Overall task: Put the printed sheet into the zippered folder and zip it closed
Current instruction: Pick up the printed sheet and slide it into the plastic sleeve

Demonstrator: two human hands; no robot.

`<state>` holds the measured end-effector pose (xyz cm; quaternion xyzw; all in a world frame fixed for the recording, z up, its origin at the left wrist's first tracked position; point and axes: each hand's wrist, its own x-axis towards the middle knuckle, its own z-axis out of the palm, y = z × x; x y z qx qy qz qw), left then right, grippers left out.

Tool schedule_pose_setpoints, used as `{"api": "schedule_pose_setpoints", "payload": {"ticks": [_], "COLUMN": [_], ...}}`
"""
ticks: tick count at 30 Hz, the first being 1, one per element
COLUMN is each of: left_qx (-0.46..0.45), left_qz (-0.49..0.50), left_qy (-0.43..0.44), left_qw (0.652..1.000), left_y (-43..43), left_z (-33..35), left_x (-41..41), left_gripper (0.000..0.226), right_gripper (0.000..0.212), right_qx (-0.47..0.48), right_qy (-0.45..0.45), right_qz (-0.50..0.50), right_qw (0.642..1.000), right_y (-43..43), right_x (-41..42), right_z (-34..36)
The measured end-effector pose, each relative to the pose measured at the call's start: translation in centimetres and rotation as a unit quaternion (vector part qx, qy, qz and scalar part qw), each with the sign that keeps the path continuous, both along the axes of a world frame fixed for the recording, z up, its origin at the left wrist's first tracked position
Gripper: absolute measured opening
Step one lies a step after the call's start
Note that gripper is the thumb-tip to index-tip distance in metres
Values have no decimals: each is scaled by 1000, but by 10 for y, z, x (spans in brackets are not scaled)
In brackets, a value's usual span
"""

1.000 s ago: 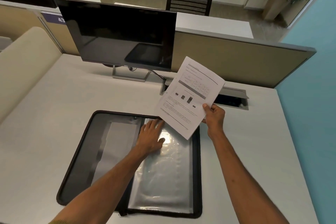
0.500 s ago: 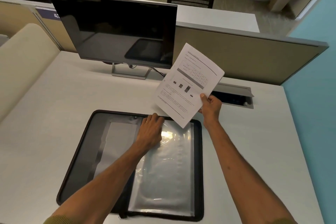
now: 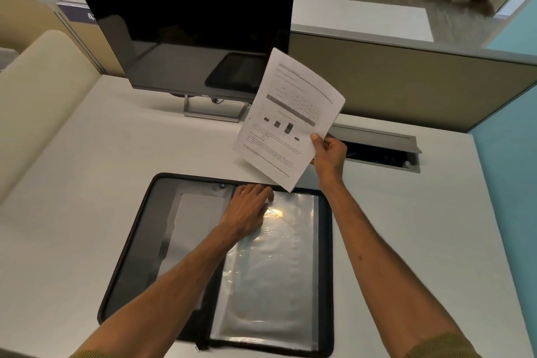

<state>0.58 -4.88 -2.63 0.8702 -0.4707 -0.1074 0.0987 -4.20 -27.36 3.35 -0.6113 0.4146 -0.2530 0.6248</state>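
A black zippered folder (image 3: 130, 253) lies open flat on the white desk, with clear plastic sleeves (image 3: 276, 276) on its right half. My right hand (image 3: 329, 155) holds the printed sheet (image 3: 287, 116) by its lower right edge, tilted in the air above the folder's far edge. The sheet shows text, a table and small dark bars. My left hand (image 3: 248, 211) rests on the top left corner of the plastic sleeves, fingers curled at the sleeve's upper edge. Whether those fingers grip the sleeve cannot be told.
A dark monitor (image 3: 189, 38) on a metal stand stands behind the folder. A cable tray (image 3: 383, 148) is sunk into the desk at the right rear. A beige partition (image 3: 406, 81) bounds the desk's far side, a cushioned panel (image 3: 40, 102) its left.
My right hand has lifted the sheet up and away from the folder. My left hand has slid toward the sleeve's top edge, fingers curling.
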Motion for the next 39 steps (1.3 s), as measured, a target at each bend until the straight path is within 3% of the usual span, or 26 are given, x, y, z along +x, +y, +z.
{"api": "schedule_pose_setpoints", "payload": {"ticks": [7,11,16,22,35,39], "left_qx": [-10,-8,-7,-19,-23,-34], "left_qz": [-9,-10,-15,7,44,50], "left_qy": [13,18,8,-5,12,11], "left_qw": [1000,1000,1000,1000,999,998], "left_y": [0,0,1,2,5,1], "left_z": [2,-1,0,7,4,5], "left_x": [0,-1,4,13,23,23], "left_gripper": [21,18,20,26,21,19], "right_gripper": [27,24,4,23,24,15], "right_qx": [-1,-10,-23,-12,-6,5], "right_qy": [34,46,55,56,68,62], "right_qz": [27,37,56,58,92,94], "right_qw": [999,998,997,997,993,994], "right_y": [12,10,5,-1,-11,-16], "right_x": [-8,-15,-25,-35,-42,-46], "right_z": [-8,-9,-9,-10,-15,-15]}}
